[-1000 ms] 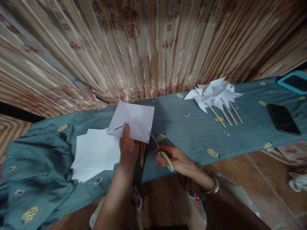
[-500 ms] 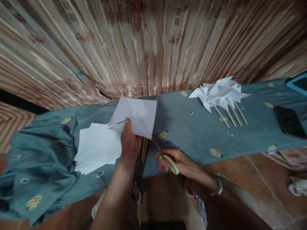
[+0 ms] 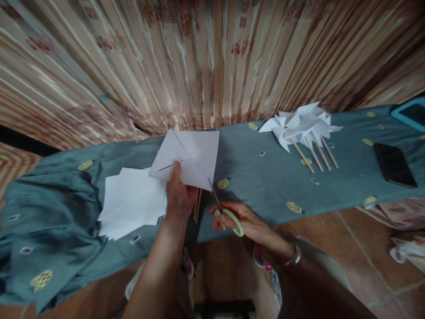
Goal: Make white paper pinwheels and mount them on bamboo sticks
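1. Two hands, both loaded: left hand (image 3: 181, 193) pinches the sheet (image 3: 201, 148), thumb on top, fingers hidden underneath; right hand (image 3: 247, 221) grips the scissors (image 3: 236, 222) by the green handles.
2. Sheet is at frame centre, over the cloth (image 3: 259, 186). Pile (image 3: 133, 201) to its left, sticks (image 3: 198, 206) poking out below it. Pinwheels (image 3: 303, 127) and phone (image 3: 395, 165) well off toward the right edge.
3. Step in hand looks like a cut inward from the sheet's lower-right corner; blades are at that corner. Can't tell how wide they're spread.
4. Doing it well: track the corner-to-middle line, small bites, stop short of the middle or the flap could come off. Left thumb sits by the existing slit; firm pinch, so that slit doesn't tear further.
5. Scissors point up-frame, slightly left; long axis slants from tips near centre down-right to the handles.
6. Sheet is roughly square, no clear long axis; slit runs from its lower-left corner toward the middle.
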Demonstrator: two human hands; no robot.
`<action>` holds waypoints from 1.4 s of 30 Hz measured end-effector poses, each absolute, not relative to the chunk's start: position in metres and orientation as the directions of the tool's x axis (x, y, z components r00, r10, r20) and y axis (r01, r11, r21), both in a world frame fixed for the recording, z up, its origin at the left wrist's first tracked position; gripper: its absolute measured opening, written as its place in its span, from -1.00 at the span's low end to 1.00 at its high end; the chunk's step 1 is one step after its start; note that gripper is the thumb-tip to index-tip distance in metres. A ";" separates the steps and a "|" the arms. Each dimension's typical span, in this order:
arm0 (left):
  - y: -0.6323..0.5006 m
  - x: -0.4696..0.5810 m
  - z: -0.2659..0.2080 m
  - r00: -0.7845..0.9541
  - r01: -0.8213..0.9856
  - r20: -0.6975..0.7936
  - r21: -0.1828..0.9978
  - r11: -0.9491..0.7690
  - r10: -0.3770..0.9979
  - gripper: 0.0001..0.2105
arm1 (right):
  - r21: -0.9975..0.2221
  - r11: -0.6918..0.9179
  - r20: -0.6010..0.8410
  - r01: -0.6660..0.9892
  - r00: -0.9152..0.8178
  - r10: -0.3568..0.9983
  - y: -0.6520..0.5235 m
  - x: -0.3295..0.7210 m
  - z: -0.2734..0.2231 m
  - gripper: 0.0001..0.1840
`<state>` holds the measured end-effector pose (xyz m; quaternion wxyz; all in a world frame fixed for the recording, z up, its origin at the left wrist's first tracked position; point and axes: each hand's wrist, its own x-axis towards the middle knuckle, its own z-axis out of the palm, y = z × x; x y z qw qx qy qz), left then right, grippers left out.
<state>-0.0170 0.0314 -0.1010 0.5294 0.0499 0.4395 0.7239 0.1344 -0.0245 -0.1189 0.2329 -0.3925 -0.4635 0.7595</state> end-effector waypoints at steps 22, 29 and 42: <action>0.028 -0.016 -0.109 -0.370 -0.699 -0.382 0.715 0.017 0.847 -0.74 | -0.888 -0.459 -0.378 0.014 -0.589 0.714 -0.022 0.136 -0.127 -0.46; 0.029 -0.016 -0.109 -0.365 -0.699 -0.368 0.715 0.009 0.855 -0.76 | -0.880 -0.475 -0.387 0.007 -0.589 0.709 -0.022 0.137 -0.126 -0.48; 0.030 -0.016 -0.111 -0.391 -0.684 -0.345 0.729 -0.019 0.853 -0.78 | -0.880 -0.474 -0.406 0.030 -0.567 0.717 -0.022 0.136 -0.126 -0.47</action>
